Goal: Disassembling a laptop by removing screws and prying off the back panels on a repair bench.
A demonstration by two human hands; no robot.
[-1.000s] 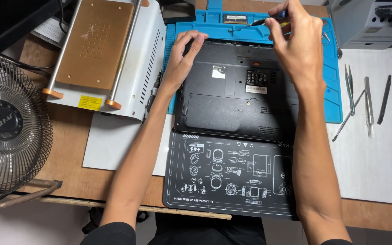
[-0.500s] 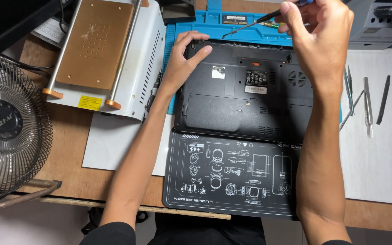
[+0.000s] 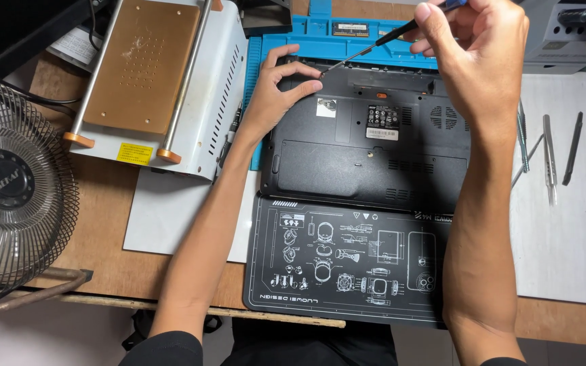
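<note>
1. Wooden table (image 3: 103,224) is carrying everything, with pale mats lying on it at 3 and 8 o'clock and a blue work mat (image 3: 347,47) showing at 12.
2. Across the middle, a black laptop (image 3: 367,152) is lying bottom-up, its base cover on and closed as far as the view shows; a black printed mat (image 3: 347,264) is sitting just below it at 6 o'clock.
3. At 11 o'clock a white heating plate machine (image 3: 150,81) with a copper top is standing, and a wire-caged fan (image 3: 8,183) is filling the 9 o'clock edge.
4. Judging by the intact cover, the opening work is looking early: most of the case seems left to undo.
5. Right hand (image 3: 476,54) is pinching a thin screwdriver (image 3: 374,46) near 12 o'clock, the tip reaching the laptop's far left corner.
6. Left hand (image 3: 276,95) is resting curled on that same corner, fingers steadying the edge and gripping nothing.
7. Slim metal tools (image 3: 549,156) are lying on the pale mat at 3 o'clock, well apart from both hands.
</note>
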